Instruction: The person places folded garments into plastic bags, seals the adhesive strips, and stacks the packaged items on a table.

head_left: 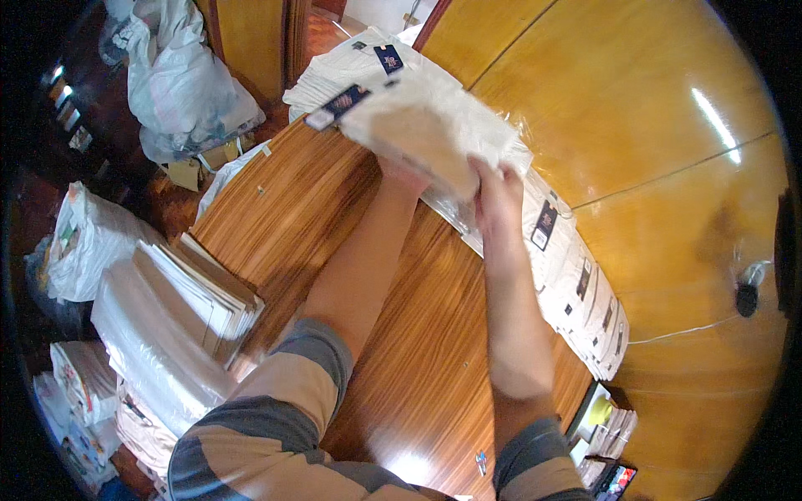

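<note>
Both of my hands hold up a folded white garment (493,125), blurred by motion, over the far side of the table. A tan, cardboard-like panel (418,134) shows on its face, and a dark hang tag (342,104) sticks out at its left end. My left hand (405,174) grips the near edge, its fingers partly hidden beneath. At the right end my right hand (499,188) is closed on the corner, thumb on top. Behind and below it, folded white garments with dark tags (576,275) lie in a long row along the table's far right edge.
The wooden table (418,334) stands against yellow-brown wooden panels (652,108). Clear plastic sleeves (159,334) and card sheets (209,288) lie at its left. Stuffed white bags (180,83) sit on the floor. A small blue object (481,462) lies near the front edge.
</note>
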A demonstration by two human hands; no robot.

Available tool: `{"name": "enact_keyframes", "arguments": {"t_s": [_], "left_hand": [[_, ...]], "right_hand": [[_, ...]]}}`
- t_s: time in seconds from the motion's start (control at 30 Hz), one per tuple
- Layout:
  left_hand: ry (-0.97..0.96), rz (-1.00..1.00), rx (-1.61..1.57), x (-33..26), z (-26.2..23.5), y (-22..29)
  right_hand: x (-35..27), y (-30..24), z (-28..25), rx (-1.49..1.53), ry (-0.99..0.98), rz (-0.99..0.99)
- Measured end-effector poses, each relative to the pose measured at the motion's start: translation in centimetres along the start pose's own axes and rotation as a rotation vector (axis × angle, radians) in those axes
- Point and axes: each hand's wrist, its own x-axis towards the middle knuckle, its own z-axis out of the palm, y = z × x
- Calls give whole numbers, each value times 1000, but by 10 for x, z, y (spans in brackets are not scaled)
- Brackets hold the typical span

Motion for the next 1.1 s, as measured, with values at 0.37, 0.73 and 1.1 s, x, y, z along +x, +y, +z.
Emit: {"name": "enact_keyframes", "arguments": {"t_s": [0.37,0.73,1.1], "left_hand": [[945,-270,66,-401,96,-29],[882,-586,509,-568,265,15],[587,-681,1221,-585,253,12]], "right_hand": [[-352,153,-221,28,67,256],[-471,146,-255,-830,-62,128],[-414,137,30,-1504,-693,-403]]}}
